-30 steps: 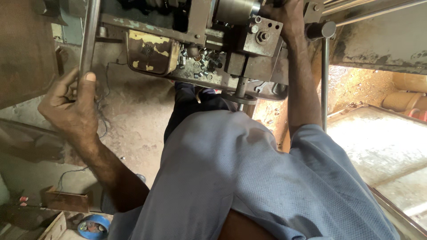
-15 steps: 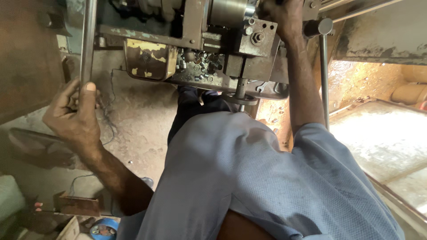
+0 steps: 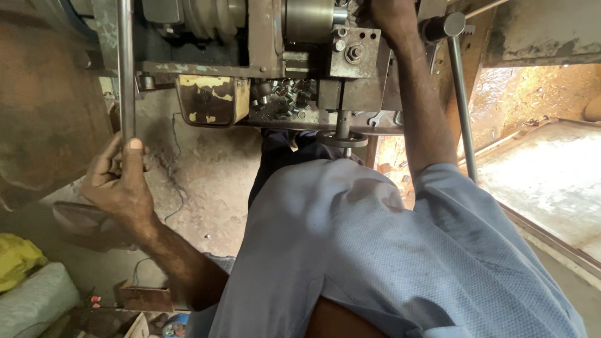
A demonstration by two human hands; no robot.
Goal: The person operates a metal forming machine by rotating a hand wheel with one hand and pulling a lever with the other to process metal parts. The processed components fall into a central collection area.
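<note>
- Looking down from the head camera, the person stood at a worn metalworking machine (image 3: 269, 62), blue shirt filling the lower frame.
- The left hand (image 3: 119, 184) was closed around the lower end of a long vertical steel lever bar (image 3: 126, 69), thumb up along the bar, fingers wrapped behind it.
- The right hand (image 3: 391, 15) reached up to the machine's head near a block with a hex bolt (image 3: 354, 53); it was cut off by the frame's top edge, so whether it gripped anything could not be told.
- A second rod with a dark knob (image 3: 446, 26) ran down just beside the right forearm.
- A heap of small metal pieces (image 3: 282, 97) lay in the tray under the head, beside a chipped yellow plate (image 3: 206, 97).
- A handwheel on a short shaft (image 3: 342, 138) sat just above the shirt.
- Risk, as judged: the loose shirt hung close to the handwheel and could catch if it turned.
- Risk, as judged: the right hand lay near the working parts; a sudden pull on the lever bar could bring them against the fingers.
- Risk, as judged: the small pieces could spill from the tray if the machine jolted.
</note>
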